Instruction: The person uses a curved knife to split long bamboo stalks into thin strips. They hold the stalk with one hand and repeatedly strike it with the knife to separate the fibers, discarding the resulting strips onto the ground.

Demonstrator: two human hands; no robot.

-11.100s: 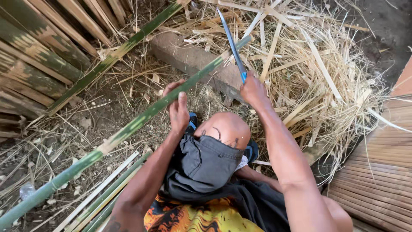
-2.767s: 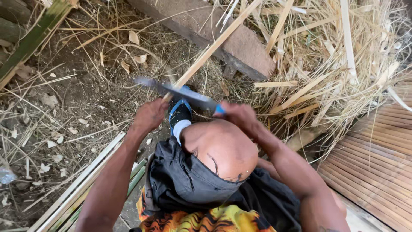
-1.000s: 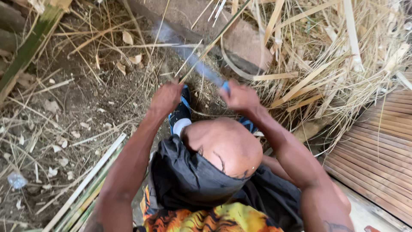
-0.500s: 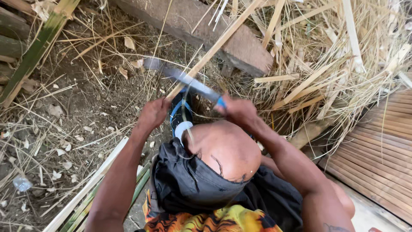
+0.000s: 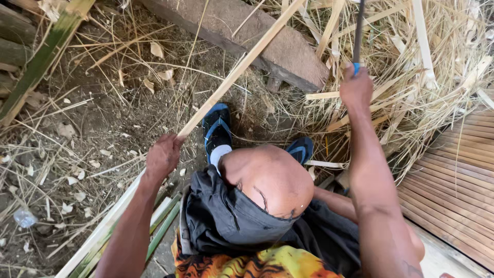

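Bamboo strip slanting up-right, left hand gripping

You have no packages, labels, signs or screens before you here; nothing printed or boxed shows anywhere on the ground around you.

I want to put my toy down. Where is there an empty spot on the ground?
Barest dirt lies between the green bamboo pole, the wooden beam and the bamboo strip in the left hand. Around the right hand and knife, straw shavings crowd everything.
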